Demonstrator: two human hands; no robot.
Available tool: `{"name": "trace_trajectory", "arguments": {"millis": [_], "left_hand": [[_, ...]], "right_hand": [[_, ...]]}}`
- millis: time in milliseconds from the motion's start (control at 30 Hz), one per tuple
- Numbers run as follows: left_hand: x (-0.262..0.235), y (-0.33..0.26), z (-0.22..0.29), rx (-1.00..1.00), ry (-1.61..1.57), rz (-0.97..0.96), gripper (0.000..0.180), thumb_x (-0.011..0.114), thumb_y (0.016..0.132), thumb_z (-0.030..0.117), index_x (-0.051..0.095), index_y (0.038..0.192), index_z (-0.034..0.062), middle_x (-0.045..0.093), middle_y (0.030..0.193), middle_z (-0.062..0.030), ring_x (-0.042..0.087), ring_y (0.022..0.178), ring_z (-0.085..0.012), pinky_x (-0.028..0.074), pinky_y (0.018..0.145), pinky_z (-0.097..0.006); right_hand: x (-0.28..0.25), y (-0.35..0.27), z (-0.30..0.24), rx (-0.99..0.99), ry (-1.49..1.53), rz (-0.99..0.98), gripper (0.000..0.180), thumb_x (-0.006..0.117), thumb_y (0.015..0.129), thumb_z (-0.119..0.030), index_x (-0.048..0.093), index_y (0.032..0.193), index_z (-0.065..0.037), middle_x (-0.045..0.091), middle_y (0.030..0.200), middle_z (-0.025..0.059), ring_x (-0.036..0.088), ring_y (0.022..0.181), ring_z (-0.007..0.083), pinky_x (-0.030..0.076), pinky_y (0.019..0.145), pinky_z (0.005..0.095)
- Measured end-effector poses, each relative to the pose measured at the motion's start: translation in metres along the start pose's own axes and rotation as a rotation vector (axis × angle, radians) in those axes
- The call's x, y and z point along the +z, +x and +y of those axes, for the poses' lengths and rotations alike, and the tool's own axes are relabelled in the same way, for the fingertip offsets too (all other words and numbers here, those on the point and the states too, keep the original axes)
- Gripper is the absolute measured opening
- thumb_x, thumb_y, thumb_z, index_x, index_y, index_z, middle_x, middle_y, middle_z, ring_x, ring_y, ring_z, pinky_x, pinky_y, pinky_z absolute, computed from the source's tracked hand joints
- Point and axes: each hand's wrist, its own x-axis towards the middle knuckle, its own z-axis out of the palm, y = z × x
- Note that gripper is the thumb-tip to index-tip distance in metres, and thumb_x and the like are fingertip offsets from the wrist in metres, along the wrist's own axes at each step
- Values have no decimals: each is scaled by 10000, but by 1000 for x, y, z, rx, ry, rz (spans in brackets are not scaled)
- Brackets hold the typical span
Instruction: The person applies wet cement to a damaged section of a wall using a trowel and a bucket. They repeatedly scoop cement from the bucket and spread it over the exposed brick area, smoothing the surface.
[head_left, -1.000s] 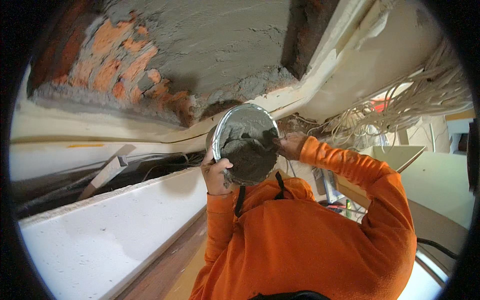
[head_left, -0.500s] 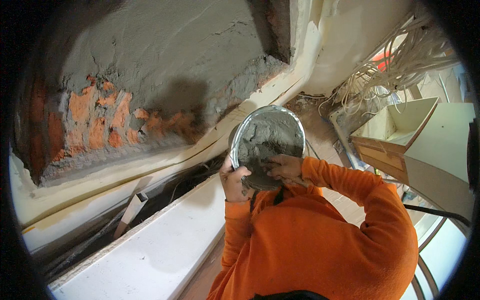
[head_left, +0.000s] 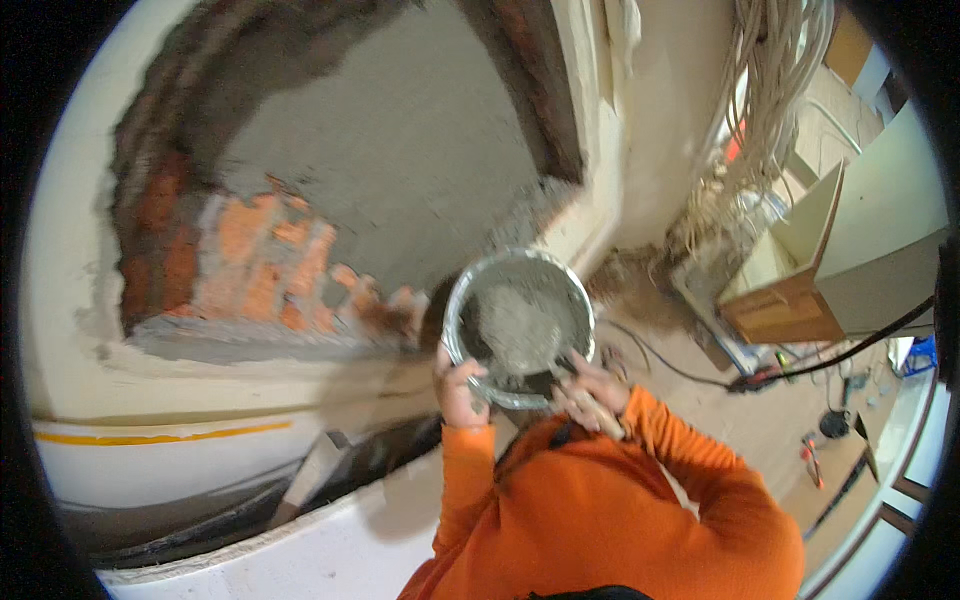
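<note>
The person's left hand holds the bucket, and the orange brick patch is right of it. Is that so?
Not quite: the orange brick patch is left of the bucket, as the head view shows. The left hand does hold it.

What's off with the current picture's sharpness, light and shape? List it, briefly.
Head view, blur: the exposed brick and grey wall mortar look smeared, perhaps from camera motion; head view, light: the bucket rim catches highlights, a soft shadow dulls part of the white board; head view, shape: that board's edge curves, and the corners go black.
</note>
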Motion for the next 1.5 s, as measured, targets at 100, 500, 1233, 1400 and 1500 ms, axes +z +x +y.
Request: {"name": "trace_trajectory", "arguments": {"millis": [100, 500, 1233, 1400, 1500], "left_hand": [[-21, 10, 7, -25, 35, 1, 736, 520, 570, -10, 512, 1306, 12, 597, 1094, -77, 583, 948, -186, 500, 759, -253], [-87, 5, 3, -126, -47, -151, 602, 480, 618, -79, 557, 1210, -7, 612, 1057, -73, 586, 933, -196, 474, 780, -265], [-117, 11, -20, -198, -132, -88, 551, 512, 580, -55, 553, 1126, 10, 574, 997, -72, 573, 874, -231, 473, 789, -319], [-140, 44, -48, -87, 17, -28, 671, 487, 558, -63, 538, 1225, -6, 602, 1128, -71, 574, 1020, -232, 446, 887, -304], [-107, 40, -26, -79, 25, -54, 685, 500, 552, -43, 541, 1234, -1, 601, 1144, -74, 571, 1043, -232, 452, 881, -301]], "right_hand": [[20, 6, 20, -230, 17, -109, 746, 463, 949, -165, -20, 1496, -320, 478, 794, 80, 433, 423, 151, 399, 335, 277], [178, 64, -128, -1032, -199, 102, 641, 497, 938, -186, 169, 1488, -215, 473, 800, 68, 469, 464, 155, 424, 381, 290], [268, 180, -219, -1386, -1457, 1001, 758, 595, 810, -165, 262, 1487, -240, 590, 891, 208, 613, 793, 396, 515, 721, 496], [268, 180, -180, -1357, -1416, 821, 770, 579, 805, -118, 246, 1490, -229, 589, 907, 219, 619, 770, 418, 514, 699, 511], [245, 177, -158, -1461, -1415, 629, 763, 563, 807, -101, 243, 1491, -214, 592, 846, 220, 614, 772, 416, 503, 700, 514]]}}
